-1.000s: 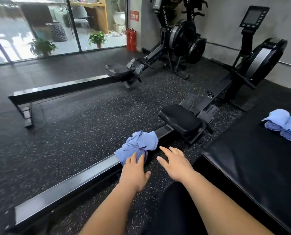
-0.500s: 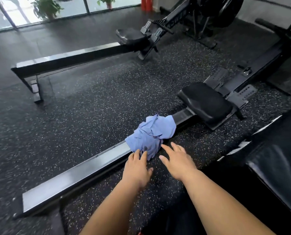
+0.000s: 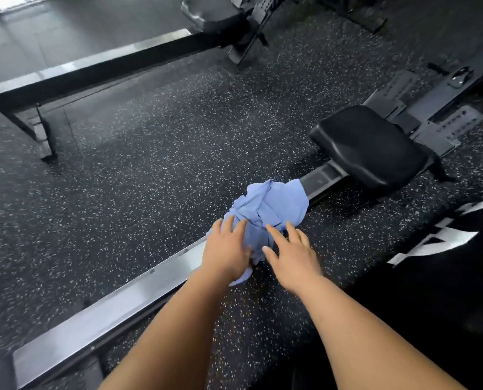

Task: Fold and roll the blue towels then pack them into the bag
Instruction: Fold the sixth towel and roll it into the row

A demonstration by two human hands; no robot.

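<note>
A crumpled blue towel (image 3: 272, 208) lies draped over the metal rail (image 3: 108, 313) of the nearer rowing machine, bunched into a loose heap, with one corner hanging off the rail's near side toward the floor. It sits on the rail just short of the black padded seat (image 3: 369, 144), a short bare stretch of rail between the two.

Both bare arms reach down to it from the near side. The left hand (image 3: 225, 250) lies flat, fingers straight and slightly spread, resting on the towel's near left edge where the cloth covers the rail. The right hand (image 3: 291, 256) is likewise spread wide, fingers straight, its fingertips (image 3: 271, 230) touching the near edge of the heap. Neither hand has closed around any cloth.

The speckled black rubber floor (image 3: 150, 164) stretches beyond the rail. Well apart, farther back, the rail of a second rowing machine (image 3: 94, 68) runs roughly parallel to the first, its own seat (image 3: 206, 16) near the top of the view. At the right edge lies a black surface (image 3: 445, 277) with white markings.
</note>
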